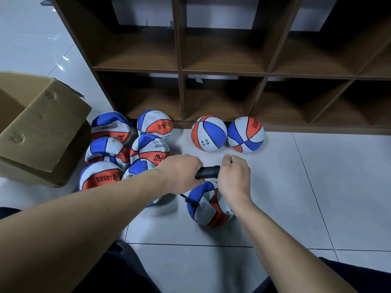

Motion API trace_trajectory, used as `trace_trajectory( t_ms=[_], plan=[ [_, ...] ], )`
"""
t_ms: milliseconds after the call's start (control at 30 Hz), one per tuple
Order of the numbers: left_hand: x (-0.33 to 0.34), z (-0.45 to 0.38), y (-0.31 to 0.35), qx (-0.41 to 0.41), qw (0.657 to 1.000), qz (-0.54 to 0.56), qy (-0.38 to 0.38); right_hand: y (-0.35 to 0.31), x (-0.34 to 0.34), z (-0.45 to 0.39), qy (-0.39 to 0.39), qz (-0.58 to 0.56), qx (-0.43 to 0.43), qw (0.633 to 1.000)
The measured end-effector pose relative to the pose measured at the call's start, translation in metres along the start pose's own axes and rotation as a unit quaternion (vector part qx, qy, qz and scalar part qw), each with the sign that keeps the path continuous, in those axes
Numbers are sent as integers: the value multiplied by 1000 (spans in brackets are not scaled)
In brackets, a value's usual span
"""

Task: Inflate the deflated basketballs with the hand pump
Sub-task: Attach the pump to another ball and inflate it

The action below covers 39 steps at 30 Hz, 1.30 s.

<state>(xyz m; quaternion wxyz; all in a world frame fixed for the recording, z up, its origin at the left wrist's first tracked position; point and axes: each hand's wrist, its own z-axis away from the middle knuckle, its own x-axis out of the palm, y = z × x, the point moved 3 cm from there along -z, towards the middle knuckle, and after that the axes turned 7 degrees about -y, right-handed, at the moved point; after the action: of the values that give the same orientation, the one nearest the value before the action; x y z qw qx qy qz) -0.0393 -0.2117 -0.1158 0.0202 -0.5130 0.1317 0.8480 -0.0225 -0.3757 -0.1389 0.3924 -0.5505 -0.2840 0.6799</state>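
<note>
A black hand pump (207, 172) lies level between my hands above a limp blue, white and orange basketball (208, 205) on the floor. My left hand (179, 173) grips the pump's left end and my right hand (233, 176) grips its right end; the handle is hidden inside the fist. A thin black hose (189, 200) runs from the pump to the ball's left side. Several deflated basketballs (110, 126) lie heaped to the left. Two round, full basketballs (209, 133) (245, 134) sit against the shelf's base.
An open cardboard box (40, 132) stands at the left on the white tiled floor (306, 187). A brown wooden cubby shelf (222, 70) fills the back. My dark trouser legs show at the bottom edge.
</note>
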Motion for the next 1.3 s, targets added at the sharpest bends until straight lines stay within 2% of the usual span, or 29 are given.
trace_trajectory(
  t_ms=[233,600,867,1300],
  plan=[
    [3,-2,-4,8,1000,2,-8,1,-11,-1,-10,22,10,1000],
    [3,2,-43,-33,998,28,-34,22,-62,-33,32,22,48,998],
    [7,0,-36,-32,999,-4,-18,17,-40,-19,32,18,26,999],
    [7,-5,-21,1,999,24,-22,0,-4,-1,-6,27,1,1000]
  ],
)
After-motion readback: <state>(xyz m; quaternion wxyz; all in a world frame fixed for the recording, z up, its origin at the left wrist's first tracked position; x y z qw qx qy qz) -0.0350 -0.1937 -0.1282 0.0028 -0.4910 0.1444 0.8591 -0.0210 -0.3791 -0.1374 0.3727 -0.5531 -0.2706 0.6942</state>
